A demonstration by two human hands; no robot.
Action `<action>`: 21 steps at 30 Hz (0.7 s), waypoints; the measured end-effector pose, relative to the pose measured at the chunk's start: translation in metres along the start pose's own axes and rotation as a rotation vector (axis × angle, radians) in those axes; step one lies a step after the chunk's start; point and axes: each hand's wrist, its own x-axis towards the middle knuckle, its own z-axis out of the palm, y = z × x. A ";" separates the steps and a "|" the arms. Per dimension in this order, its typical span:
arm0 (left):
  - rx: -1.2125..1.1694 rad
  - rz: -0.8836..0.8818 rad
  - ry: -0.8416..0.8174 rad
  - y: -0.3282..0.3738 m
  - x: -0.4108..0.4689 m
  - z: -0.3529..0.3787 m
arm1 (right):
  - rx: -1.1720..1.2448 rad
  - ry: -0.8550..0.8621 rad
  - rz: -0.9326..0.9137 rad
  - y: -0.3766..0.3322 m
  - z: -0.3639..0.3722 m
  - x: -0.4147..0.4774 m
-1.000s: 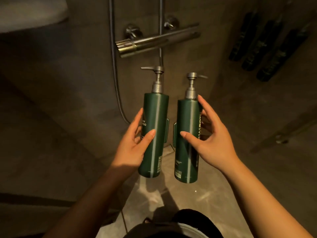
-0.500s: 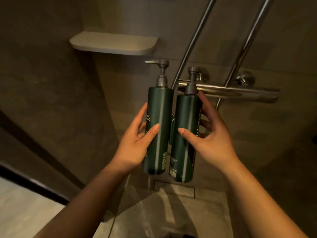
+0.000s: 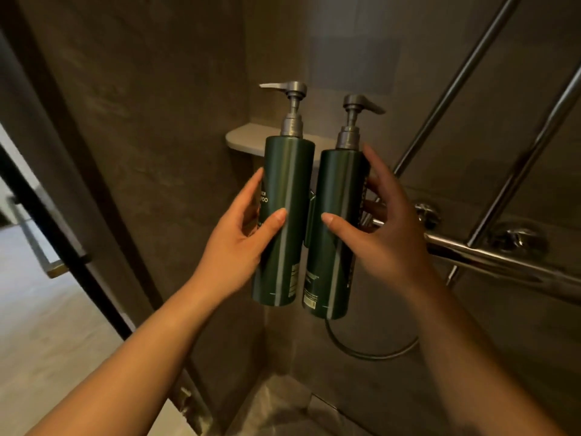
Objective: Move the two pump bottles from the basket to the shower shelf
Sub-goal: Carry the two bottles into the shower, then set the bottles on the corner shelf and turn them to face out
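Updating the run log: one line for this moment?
left hand: holds left bottle | right hand: holds right bottle | shelf: bare, behind | bottles: upright, unplaced

The shower corner is dim and warm-toned, its grey walls [image 3: 151, 127] sinking into brown shadow. The brightest patch is the pale floor [image 3: 34, 341] at the far left beyond the dark door frame [image 3: 53, 221], nearly washed out. A soft vertical streak of reflected light runs down each green bottle [image 3: 287, 215], and sharper glints sit on the chrome rails [image 3: 490, 256] at the right. The small shelf [image 3: 248, 141] in the corner catches a faint glow on its top. The forearms blur slightly toward the bottom edge, and the wide lens bends the door frame and rails near the borders. The label print on the bottles is soft, only partly readable.
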 end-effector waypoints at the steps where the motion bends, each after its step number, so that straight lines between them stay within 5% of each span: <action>1: 0.015 0.013 0.007 0.004 0.006 -0.004 | 0.015 -0.001 -0.017 -0.002 0.002 0.007; 21: -0.131 0.268 -0.092 0.031 0.173 -0.069 | -0.137 0.165 -0.332 -0.045 0.024 0.164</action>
